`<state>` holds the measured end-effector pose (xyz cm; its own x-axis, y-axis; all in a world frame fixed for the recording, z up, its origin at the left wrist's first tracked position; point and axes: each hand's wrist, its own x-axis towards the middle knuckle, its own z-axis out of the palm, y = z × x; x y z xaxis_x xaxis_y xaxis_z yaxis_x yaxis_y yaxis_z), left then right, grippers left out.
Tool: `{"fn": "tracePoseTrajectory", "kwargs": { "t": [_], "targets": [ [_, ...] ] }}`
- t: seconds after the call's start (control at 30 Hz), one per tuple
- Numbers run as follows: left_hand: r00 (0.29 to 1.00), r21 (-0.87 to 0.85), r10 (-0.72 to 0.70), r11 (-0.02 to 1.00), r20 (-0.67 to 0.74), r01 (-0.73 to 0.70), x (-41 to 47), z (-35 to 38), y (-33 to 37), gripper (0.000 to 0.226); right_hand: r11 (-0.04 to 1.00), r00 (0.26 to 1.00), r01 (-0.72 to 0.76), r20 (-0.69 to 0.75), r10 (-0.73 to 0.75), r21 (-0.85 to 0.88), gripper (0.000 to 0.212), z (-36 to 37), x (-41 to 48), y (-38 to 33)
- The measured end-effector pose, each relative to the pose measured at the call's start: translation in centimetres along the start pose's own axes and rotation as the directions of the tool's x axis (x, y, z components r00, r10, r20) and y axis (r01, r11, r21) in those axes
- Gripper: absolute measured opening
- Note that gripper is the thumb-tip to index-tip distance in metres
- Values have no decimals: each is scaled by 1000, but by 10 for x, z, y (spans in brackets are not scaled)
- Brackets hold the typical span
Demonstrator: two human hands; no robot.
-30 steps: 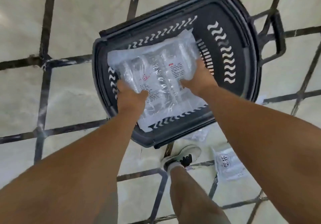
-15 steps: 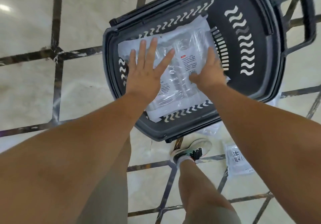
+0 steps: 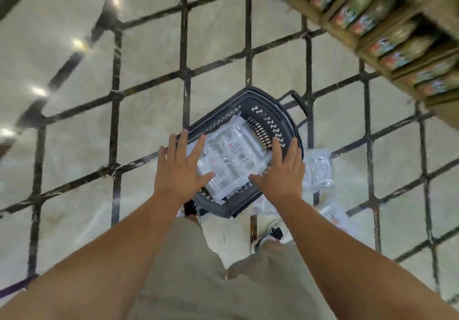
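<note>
**Both Grips Released Over the Loaded Basket**

1. Floor (image 3: 74, 160): pale glossy tiles with dark grid lines run across the whole view.
2. Your left grip (image 3: 181, 170) is released. Its fingers are straight and spread, palm down, and it holds nothing. It sits over the left rim of the basket (image 3: 285, 118). The thumb overlaps the edge of the clear plastic package (image 3: 236, 155) in view, but you cannot tell whether it makes contact.
3. The clear plastic package lies flat inside the dark basket, label side up, between your two grips. The basket stands on the floor just ahead of your shoes.
4. Your right grip (image 3: 283, 173) is released in the same way, with fingers straight over the basket's right side.
5. Loose clear packets (image 3: 320, 170) lie on the floor just beside the basket on the right.
6. A shelf (image 3: 372, 19) of blurred packaged goods crosses the upper right corner.
</note>
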<state>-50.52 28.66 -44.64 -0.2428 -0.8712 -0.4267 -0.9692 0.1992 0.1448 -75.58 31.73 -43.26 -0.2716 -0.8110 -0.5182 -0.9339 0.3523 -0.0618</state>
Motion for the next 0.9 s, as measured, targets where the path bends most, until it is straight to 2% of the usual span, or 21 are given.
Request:
{"fn": "tracePoseTrajectory", "kwargs": {
  "t": [0.07,0.17,0.27,0.5,0.63,0.77,0.9],
  "targets": [
    [1000,19,28,999,0,-28,-22,-22,6,95,999,999,-33,-19,34,37,122,-24,-32,8],
    [989,1,149,989,0,-149,-40,-61,21,93,985,988,-107,-97,121,134,121,-58,-81,29],
    [958,38,288,957,-4,-287,-29,-93,38,89,953,965,-207,-114,235,220,120,-77,-119,53],
    [789,216,614,767,29,-604,-22,-125,151,94,778,839,-479,-50,542,405,117,-70,-221,122],
    [708,255,706,682,15,-686,-42,-119,234,93,675,741,-595,-27,671,436,117,-45,-265,176],
    [645,256,762,613,58,-748,-74,-97,313,92,577,666,-671,37,745,466,119,-19,-299,244],
    [642,252,762,607,86,-754,-101,-52,397,89,524,630,-692,60,775,496,117,10,-324,330]
  ]
}}
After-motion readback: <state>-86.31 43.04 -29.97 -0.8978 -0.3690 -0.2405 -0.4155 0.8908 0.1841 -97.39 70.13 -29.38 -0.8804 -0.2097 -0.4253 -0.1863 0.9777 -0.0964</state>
